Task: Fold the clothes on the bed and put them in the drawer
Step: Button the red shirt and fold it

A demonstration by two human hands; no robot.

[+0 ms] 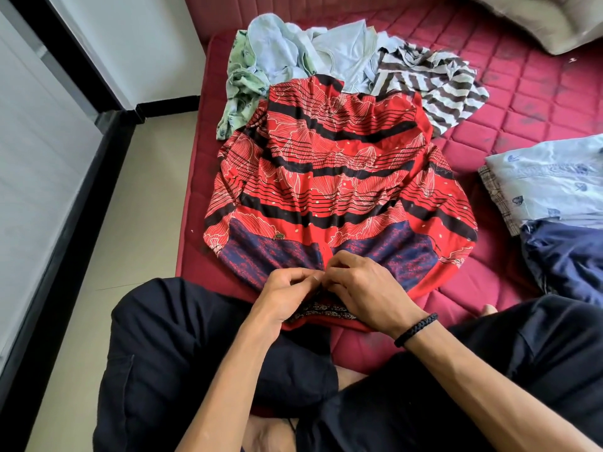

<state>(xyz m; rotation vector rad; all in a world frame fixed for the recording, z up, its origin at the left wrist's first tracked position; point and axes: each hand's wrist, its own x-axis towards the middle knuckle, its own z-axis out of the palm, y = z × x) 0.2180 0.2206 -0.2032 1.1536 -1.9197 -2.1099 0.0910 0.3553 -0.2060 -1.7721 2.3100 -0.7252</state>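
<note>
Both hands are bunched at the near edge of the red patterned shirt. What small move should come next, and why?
Probably finish fastening the front near the collar. The left hand and right hand pinch the red shirt together there, and it already lies spread flat on the mattress, seemingly ready for folding.

Both hands, left hand (287,293) and right hand (362,288), pinch the red patterned shirt (339,171) at its near edge; unfolded clothes (326,57) at 12 o'clock, folded pile (548,187) at 3 o'clock
</note>
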